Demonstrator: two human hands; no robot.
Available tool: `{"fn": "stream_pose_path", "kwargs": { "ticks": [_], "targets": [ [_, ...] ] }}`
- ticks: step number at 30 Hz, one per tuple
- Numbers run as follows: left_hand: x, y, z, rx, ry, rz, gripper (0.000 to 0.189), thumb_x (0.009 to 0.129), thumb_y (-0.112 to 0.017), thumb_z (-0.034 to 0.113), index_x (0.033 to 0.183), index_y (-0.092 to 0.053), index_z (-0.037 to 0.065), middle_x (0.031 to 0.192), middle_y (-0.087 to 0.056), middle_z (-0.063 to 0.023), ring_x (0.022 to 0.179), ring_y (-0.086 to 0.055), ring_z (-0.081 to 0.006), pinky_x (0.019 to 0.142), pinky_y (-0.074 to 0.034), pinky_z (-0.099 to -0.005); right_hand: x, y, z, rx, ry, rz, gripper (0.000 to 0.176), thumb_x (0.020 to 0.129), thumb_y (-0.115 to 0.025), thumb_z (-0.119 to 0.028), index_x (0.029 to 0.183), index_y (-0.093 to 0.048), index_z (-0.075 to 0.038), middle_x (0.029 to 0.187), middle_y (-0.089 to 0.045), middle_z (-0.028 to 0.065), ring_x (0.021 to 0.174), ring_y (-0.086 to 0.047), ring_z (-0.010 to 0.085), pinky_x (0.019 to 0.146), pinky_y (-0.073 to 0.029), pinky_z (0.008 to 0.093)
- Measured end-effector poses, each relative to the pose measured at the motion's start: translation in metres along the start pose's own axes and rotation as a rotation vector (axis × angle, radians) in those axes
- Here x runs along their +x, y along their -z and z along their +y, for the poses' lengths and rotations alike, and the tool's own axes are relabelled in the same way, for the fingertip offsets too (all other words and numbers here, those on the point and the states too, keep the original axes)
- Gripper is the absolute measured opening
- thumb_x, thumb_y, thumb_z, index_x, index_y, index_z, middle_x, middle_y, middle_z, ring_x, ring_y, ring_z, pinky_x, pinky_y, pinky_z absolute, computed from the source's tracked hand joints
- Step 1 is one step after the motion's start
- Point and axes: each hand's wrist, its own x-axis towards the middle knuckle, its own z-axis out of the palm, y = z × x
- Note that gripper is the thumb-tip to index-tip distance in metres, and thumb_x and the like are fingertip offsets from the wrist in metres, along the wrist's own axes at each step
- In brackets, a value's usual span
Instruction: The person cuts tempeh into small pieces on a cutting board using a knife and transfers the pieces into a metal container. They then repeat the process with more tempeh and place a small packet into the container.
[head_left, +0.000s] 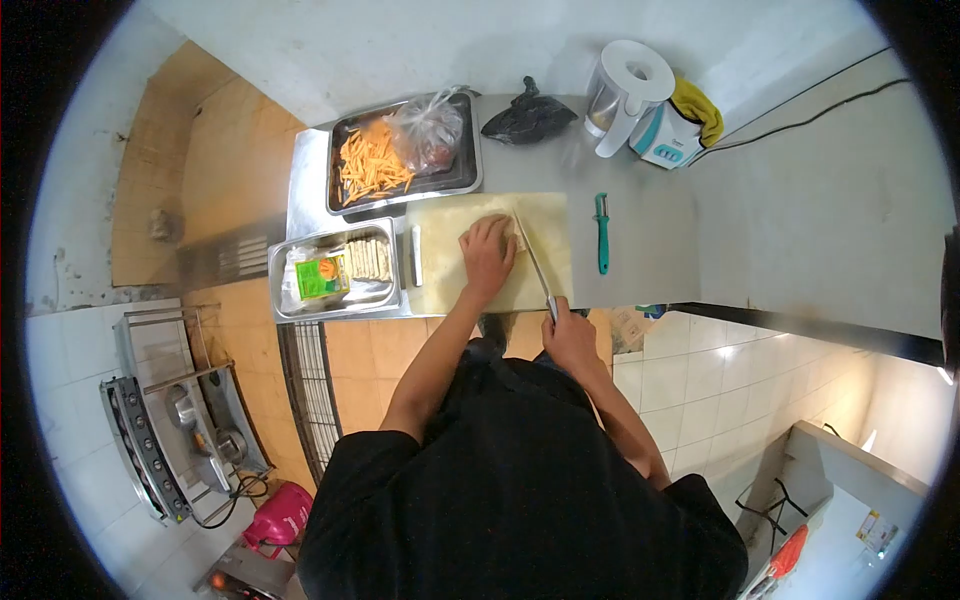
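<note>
On the cutting board (448,222), my left hand (488,254) lies over a pale piece of food (519,238), its fingers pressed together and partly hiding it. My right hand (571,338) is wrapped round the handle of a knife (535,258) at the board's front edge. The blade points away from me and rests beside the food, to the right of my left fingers. A narrow white object (417,255) lies along the board's left side. Right of the board is a green peeler (603,235).
A dark tray (478,150) at the back left holds orange strips (370,163) and a plastic bag (428,130). In front is a metal tray (392,300) with pale slices (369,260) and a green packet (320,278). A black bag (528,115) and blender (628,95) stand behind.
</note>
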Motion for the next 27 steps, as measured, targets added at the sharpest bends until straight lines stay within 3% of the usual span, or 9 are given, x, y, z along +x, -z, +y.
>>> {"fn": "stream_pose_path", "kwargs": {
  "ticks": [3, 27],
  "targets": [
    [0.001, -0.002, 0.001, -0.008, 0.003, 0.016, 0.039, 0.088, -0.072, 0.018, 0.125, -0.065, 0.009, 0.127, -0.065, -0.007, 0.124, -0.056, -0.0262, 0.104, -0.036, -0.0435, 0.015, -0.008, -0.002, 0.045, 0.024, 0.014, 0.03, 0.098, -0.057, -0.025, 0.119, -0.051, -0.004, 0.077, -0.07, 0.0249, 0.072, -0.069, 0.0478, 0.067, -0.054, 0.0609],
    [0.005, -0.005, 0.006, 0.0, 0.056, 0.037, 0.031, 0.087, -0.073, 0.018, 0.117, -0.071, 0.011, 0.121, -0.069, -0.003, 0.12, -0.059, -0.0248, 0.102, -0.037, -0.0431, 0.02, -0.023, -0.017, 0.009, -0.029, 0.032, 0.031, 0.096, -0.06, -0.021, 0.119, -0.051, -0.003, 0.076, -0.07, 0.0248, 0.071, -0.07, 0.0452, 0.067, -0.055, 0.0569]
  ]
}}
